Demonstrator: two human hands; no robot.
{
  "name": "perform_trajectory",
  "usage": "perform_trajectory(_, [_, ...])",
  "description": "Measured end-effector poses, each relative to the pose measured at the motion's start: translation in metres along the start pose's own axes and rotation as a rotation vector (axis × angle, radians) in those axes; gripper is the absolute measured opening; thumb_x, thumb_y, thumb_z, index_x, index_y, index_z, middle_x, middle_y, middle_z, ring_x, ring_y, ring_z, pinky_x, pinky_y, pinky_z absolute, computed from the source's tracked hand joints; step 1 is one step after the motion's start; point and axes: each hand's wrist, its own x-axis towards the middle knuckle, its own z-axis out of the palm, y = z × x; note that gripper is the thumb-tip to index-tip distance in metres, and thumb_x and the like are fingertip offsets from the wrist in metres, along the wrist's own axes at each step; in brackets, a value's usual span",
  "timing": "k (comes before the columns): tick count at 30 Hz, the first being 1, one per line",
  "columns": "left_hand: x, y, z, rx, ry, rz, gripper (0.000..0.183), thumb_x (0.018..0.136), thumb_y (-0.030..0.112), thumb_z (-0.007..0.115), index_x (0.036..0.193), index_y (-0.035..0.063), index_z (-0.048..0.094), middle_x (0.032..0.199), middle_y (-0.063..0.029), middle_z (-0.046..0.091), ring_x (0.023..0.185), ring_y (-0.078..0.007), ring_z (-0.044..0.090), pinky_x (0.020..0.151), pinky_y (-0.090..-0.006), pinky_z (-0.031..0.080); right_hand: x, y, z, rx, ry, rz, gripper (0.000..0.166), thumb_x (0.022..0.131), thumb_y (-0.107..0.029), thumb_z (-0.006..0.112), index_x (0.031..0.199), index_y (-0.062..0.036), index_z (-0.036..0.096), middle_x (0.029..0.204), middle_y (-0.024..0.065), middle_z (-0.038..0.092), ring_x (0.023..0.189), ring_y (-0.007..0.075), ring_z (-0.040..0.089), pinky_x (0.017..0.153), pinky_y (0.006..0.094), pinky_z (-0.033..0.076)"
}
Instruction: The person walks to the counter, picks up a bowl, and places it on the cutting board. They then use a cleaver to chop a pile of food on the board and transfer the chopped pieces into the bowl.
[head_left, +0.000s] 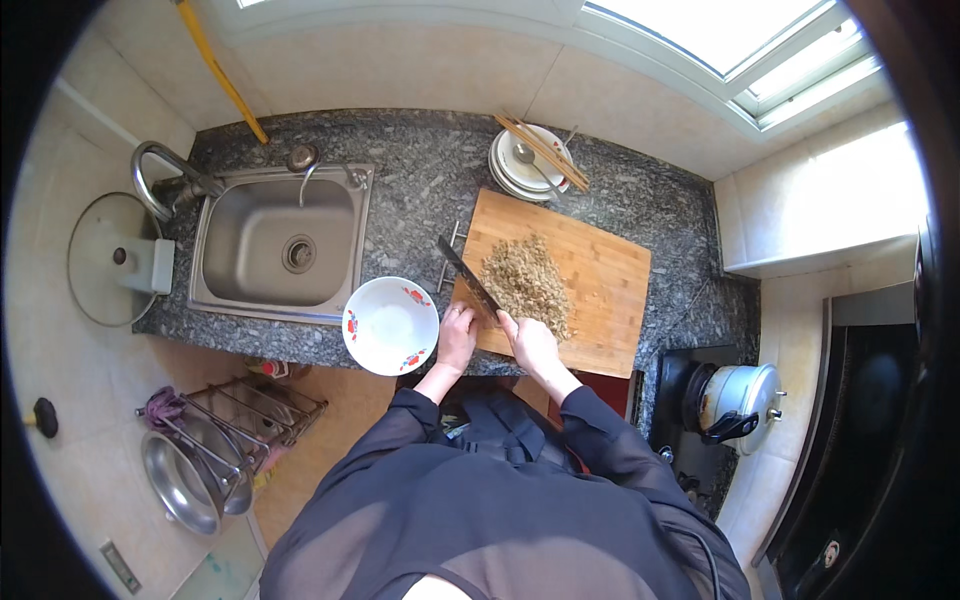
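Note:
A heap of finely chopped, brownish food (527, 283) lies on a wooden cutting board (611, 289). My right hand (531, 343) grips the handle of a dark-bladed kitchen knife (469, 277), whose blade points away to the upper left along the heap's left side. At the board's near left corner rests my left hand (457, 335), fingers bent, close to the knife's handle end; whether it holds anything is hidden. Just left of that hand stands a white bowl with red flowers (391, 326), with nothing visible inside.
A stainless steel sink (281, 300) with a faucet (154, 180) is at the left. Stacked bowls (501, 166) bear chopsticks (544, 150) and a spoon (525, 154) behind the board. A metal rack (450, 259) touches the board's left side. A pressure cooker (739, 401) stands at the right.

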Motion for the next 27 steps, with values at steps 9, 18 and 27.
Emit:
perform_trajectory(9, [0.002, -0.009, 0.006, 0.009, -0.006, 0.020, 0.010, 0.072, 0.000, 0.065, 0.081, 0.0011, 0.060, 0.091, -0.0153, 0.058, 0.091, -0.0352, 0.057, 0.080, -0.0426, 0.047, -0.003, 0.009, 0.007, 0.130, 0.051, 0.007, 0.063, 0.094, -0.055, 0.042, 0.070, -0.0005, 0.063, 0.069, 0.0214, 0.061, 0.069, 0.0365, 0.061, 0.067, 0.0468, 0.047])
perform_trajectory(18, [0.024, 0.028, 0.001, -0.173, -0.095, -0.161, 0.020, 0.078, 0.001, 0.064, 0.097, 0.0035, 0.062, 0.096, -0.0118, 0.060, 0.094, -0.0305, 0.058, 0.082, -0.0388, 0.047, -0.024, 0.091, -0.071, 0.532, 0.055, 0.236, 0.058, 0.097, -0.050, 0.044, 0.064, -0.0036, 0.054, 0.055, 0.0052, 0.049, 0.056, 0.0159, 0.045, 0.055, 0.0337, 0.039])
perform_trajectory(27, [0.030, 0.026, 0.008, -0.032, -0.046, -0.100, 0.038, 0.080, 0.006, 0.062, 0.117, 0.0026, 0.055, 0.117, -0.0152, 0.054, 0.114, -0.0337, 0.048, 0.099, -0.0405, 0.038, -0.069, 0.153, -0.098, 0.595, -0.080, 0.128, 0.027, 0.087, -0.029, 0.067, 0.088, -0.0028, 0.063, 0.066, 0.0029, 0.062, 0.060, 0.0096, 0.060, 0.056, 0.0251, 0.046])
